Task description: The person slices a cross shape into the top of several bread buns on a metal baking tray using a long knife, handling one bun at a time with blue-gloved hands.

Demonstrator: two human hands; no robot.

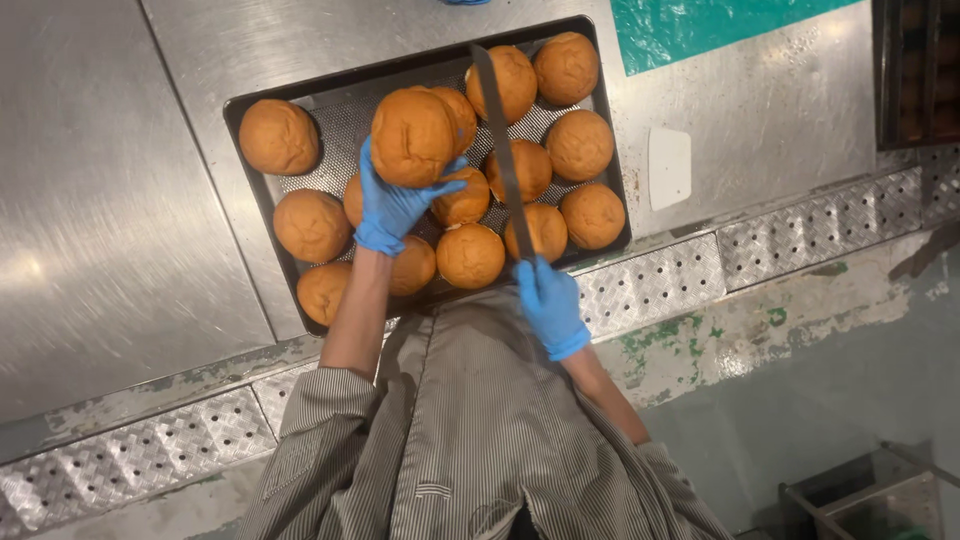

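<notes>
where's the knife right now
In the head view the long knife lies across the right half of the dark tray, over the buns, its handle in the right hand; the left hand holds a bun beside it.

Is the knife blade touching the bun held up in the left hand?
Apart. The head view shows tray and other buns between the long knife and the raised bun in the left hand.

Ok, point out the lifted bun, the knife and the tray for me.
lifted bun (pixel 413 135), head view, middle of its crust.
knife (pixel 501 150), head view, mid-blade over the buns.
tray (pixel 247 105), head view, dark rim at far-left corner.
</notes>
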